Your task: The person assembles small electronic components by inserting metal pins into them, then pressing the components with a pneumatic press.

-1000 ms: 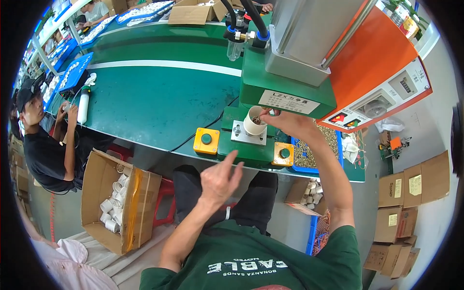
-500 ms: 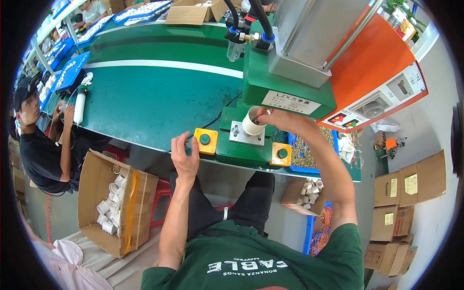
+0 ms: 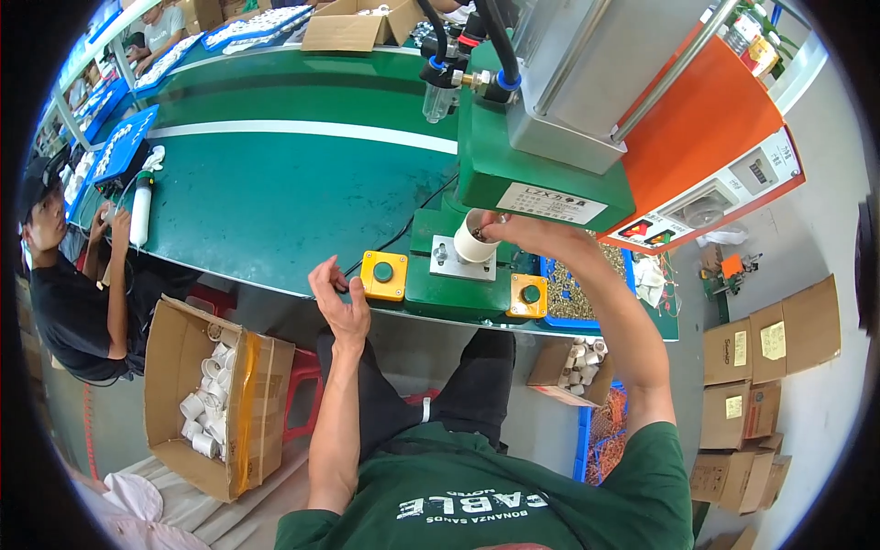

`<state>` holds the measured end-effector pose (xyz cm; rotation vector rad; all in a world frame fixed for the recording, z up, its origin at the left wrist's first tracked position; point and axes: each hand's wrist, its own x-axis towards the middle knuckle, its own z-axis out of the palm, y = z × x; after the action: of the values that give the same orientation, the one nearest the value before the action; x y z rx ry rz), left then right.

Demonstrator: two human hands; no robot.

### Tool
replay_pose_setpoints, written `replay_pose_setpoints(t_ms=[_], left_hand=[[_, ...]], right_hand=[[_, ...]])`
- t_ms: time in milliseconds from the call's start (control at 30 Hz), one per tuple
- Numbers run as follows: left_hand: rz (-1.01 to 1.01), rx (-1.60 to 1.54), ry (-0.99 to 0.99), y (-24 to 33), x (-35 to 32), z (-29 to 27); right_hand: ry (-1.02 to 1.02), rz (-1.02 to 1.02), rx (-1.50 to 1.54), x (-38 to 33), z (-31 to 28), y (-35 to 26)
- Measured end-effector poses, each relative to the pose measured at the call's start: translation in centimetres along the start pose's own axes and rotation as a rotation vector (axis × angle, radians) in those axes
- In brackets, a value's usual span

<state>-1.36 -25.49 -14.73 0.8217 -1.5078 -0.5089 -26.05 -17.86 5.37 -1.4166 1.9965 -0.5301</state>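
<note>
A white cylindrical plastic cup (image 3: 473, 246) stands on the metal fixture plate (image 3: 446, 266) of a green press (image 3: 536, 174). My right hand (image 3: 513, 229) reaches over from the right, its fingertips dipping into the cup's mouth. Those fingers are pinched together; small dark metal bits show inside the cup, but what the fingertips hold is hidden. My left hand (image 3: 342, 307) hovers off the bench edge, fingers apart and holding nothing. It is nearest to a yellow box with a green push button (image 3: 384, 273). A second yellow button box (image 3: 529, 294) sits right of the fixture.
A blue tray (image 3: 573, 293) of small brass-coloured parts lies to the right. Below it is a carton of white fittings (image 3: 573, 371). A larger carton (image 3: 266, 412) with more white pieces stands at left. Beyond it, a co-worker (image 3: 78, 284) sits at the bench.
My left hand has drawn slightly left, away from the yellow button box. My right fingers stay in the cup. The whole view has shifted a little.
</note>
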Motion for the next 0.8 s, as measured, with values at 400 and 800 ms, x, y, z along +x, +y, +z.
replay_pose_setpoints(t_ms=[400, 800], left_hand=[[0.252, 0.117, 0.006, 3.7, 0.2, -1.1], [0.125, 0.137, -0.04, 2.4, -1.9, -2.3]], right_hand=[[0.03, 0.042, -0.139, -0.3, -0.1, -1.4], [0.01, 0.075, -0.161, -0.6, -0.3, -1.4]])
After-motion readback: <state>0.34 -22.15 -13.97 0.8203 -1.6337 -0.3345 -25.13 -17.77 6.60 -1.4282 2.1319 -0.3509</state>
